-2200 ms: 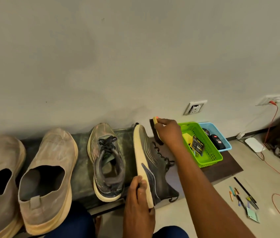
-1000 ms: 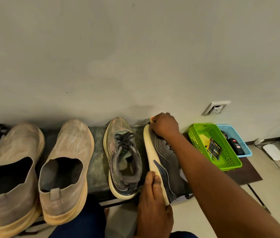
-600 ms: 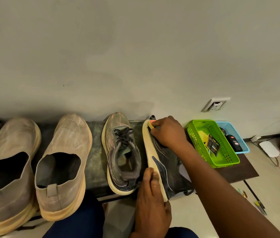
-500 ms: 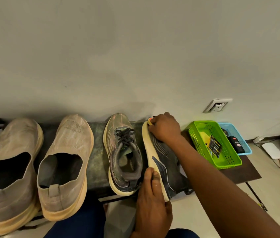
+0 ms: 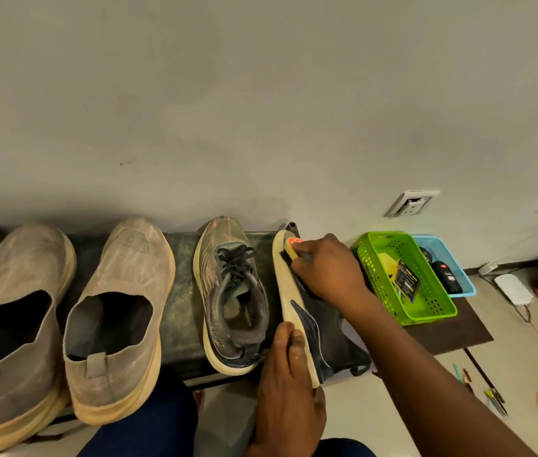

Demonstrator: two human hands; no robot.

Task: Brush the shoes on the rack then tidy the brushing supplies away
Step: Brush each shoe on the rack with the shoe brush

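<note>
Green basket (image 5: 370, 275), blue basket (image 5: 465, 285)

A low dark rack (image 5: 182, 291) stands against the wall, its mottled greenish top carrying four shoes in a row. Two beige slip-ons (image 5: 14, 324) (image 5: 119, 311) sit at the left, side by side. A grey laced trainer (image 5: 231, 298) stands upright just right of the middle, and its mate (image 5: 313, 328) is tipped on its side at the rack's right end, pale sole facing left. To the right, a dark brown board (image 5: 449, 334) carries a green basket (image 5: 373, 275) with a blue basket (image 5: 439, 245) just behind it
</note>
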